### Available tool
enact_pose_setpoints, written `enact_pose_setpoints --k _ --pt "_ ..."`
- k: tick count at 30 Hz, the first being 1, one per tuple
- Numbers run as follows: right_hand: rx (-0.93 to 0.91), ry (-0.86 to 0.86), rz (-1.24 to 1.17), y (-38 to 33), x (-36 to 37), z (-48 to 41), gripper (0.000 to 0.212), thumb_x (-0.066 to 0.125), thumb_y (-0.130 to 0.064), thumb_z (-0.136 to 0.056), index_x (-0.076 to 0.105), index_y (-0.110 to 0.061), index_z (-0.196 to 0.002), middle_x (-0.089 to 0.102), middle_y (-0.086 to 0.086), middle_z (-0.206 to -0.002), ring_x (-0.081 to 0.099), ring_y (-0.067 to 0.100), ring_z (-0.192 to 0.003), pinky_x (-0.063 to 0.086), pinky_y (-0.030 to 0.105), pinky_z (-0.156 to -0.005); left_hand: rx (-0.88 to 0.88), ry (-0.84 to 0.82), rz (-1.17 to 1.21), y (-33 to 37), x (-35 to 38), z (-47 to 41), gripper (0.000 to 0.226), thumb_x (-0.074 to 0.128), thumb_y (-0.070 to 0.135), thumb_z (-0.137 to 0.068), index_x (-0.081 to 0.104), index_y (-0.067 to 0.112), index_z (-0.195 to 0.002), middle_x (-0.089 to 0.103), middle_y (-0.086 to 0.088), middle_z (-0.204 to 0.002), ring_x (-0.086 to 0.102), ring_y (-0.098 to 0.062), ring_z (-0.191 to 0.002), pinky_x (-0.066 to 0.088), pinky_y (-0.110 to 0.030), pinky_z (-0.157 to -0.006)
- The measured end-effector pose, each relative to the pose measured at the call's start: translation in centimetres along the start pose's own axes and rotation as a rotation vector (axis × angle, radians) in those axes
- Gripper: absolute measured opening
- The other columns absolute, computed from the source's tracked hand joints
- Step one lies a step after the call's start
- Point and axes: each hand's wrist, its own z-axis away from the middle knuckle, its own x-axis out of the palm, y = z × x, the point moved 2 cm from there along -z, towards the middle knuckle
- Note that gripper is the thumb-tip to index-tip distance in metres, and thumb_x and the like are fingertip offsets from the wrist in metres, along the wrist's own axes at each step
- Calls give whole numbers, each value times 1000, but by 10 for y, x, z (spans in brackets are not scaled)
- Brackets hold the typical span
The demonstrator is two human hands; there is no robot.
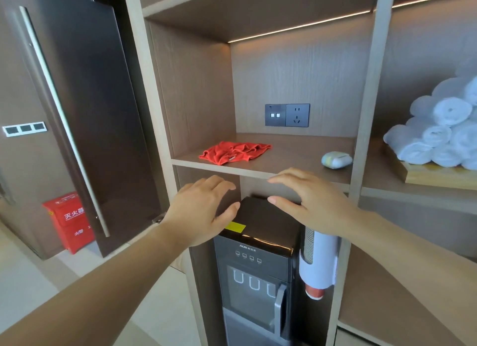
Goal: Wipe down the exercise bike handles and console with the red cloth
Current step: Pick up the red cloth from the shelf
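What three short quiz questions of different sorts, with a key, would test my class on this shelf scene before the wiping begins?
1. True or false: the red cloth is already held in the left hand.
2. Multiple choice: what lies on the same shelf as the cloth? A) rolled white towels B) a small pale case C) a red box
3. Fill in: both hands hover open above the black ______.

Key: 1. False; it lies crumpled on the shelf, and the right hand is empty too. 2. B, the small pale case. 3. Water dispenser.
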Motion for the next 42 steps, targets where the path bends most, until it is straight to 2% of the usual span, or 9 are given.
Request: enact_pose_setpoints --k 3,10,16,19,22,26,29,32,42 --pt "17 9 4 4 9 -16 46 43 -57 -88 53 -28 -122 53 -11 -122 52 12 -109 47 35 -86 35 26 10 -15 11 -17 73 10 63 -79 51 28 -128 57 8 -126 55 -14 -112 45 -30 -90" --pt "101 41 71 12 21 -55 60 31 -65 -83 54 -26 -122 55 -10 -119 53 12 -110 47 39 -89 109 74 128 -58 40 -72 63 20 60 -82 54 27 -125 56 8 -124 55 -16 -111 47 -32 -86" --pt "214 113 86 20 29 -88 58 31 -66 -83 52 -29 -123 53 -13 -121 53 12 -107 47 38 -88 151 114 313 -91 53 -125 49 33 54 -86 57 27 -118 55 9 -121 53 -13 -110 49 -34 -85" --pt "229 143 101 20 37 -98 50 40 -60 -88 54 -28 -123 53 -13 -121 53 8 -98 43 24 -77 172 72 323 -100 65 -148 36 44 45 -92 56 27 -121 53 6 -125 51 -15 -113 48 -35 -89" --pt "243 156 132 21 43 -104 44 45 -52 -89 54 -27 -124 53 -12 -122 48 3 -87 31 11 -65 166 18 337 -104 72 -170 38 46 44 -92 53 26 -125 51 3 -129 49 -19 -117 46 -37 -93" --pt "322 157 157 31 43 -113 45 42 -54 -89 54 -27 -123 54 -10 -122 55 11 -78 40 25 -70 179 -26 347 -104 80 -195 45 42 48 -93 47 26 -132 48 2 -134 46 -21 -121 45 -39 -96" --pt "401 162 157 42 46 -117 49 39 -57 -87 54 -27 -123 54 -8 -123 56 11 -81 46 31 -77 162 -142 331 -103 95 -203 53 39 54 -92 36 31 -140 37 2 -146 36 -23 -132 35 -46 -106" --pt "447 142 187 48 53 -117 47 38 -55 -90 52 -28 -125 51 -9 -126 48 6 -79 43 28 -79 141 -290 263 -102 109 -205 54 30 58 -93 28 38 -143 22 4 -155 21 -26 -141 22 -55 -112" --pt "390 118 143 50 49 -115 50 32 -58 -89 48 -31 -128 47 -10 -132 49 5 -98 42 25 -81 214 -225 319 -107 101 -186 44 31 53 -95 33 44 -138 29 10 -150 21 -19 -140 23 -53 -111"
